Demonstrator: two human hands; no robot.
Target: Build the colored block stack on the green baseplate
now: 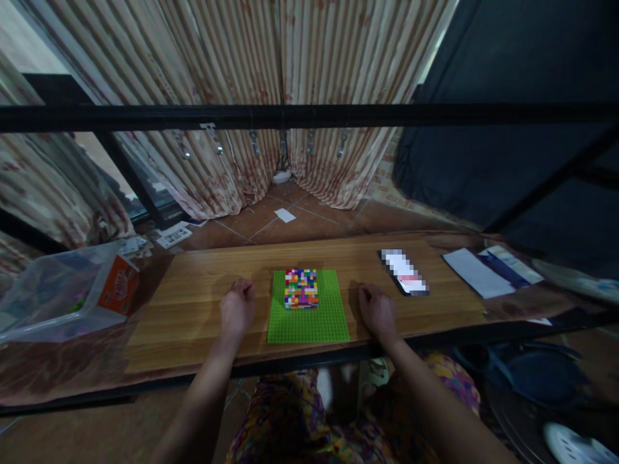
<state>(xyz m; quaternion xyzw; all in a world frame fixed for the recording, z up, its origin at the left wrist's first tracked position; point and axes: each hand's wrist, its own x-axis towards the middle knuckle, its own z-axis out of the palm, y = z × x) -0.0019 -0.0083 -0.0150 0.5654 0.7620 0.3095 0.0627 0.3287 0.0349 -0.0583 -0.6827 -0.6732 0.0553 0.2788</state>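
A block of multicoloured toy bricks (302, 290) stands on the upper left part of a green studded baseplate (309, 327). The baseplate lies flat on a wooden board (193, 322). To its left, my left hand (236, 307) rests on the board in a loose fist, apart from the plate. My right hand (378, 310) rests on the other side, also with curled fingers, close to the plate's right edge. Nothing shows in either hand, and neither touches the bricks.
A clear plastic box (43, 303) with an orange label stands at the left, a few small pieces inside. A phone (403, 272) lies beyond my right hand. Papers (478, 274) lie farther right. A dark metal bar (309, 116) crosses behind the board, before curtains (217, 58).
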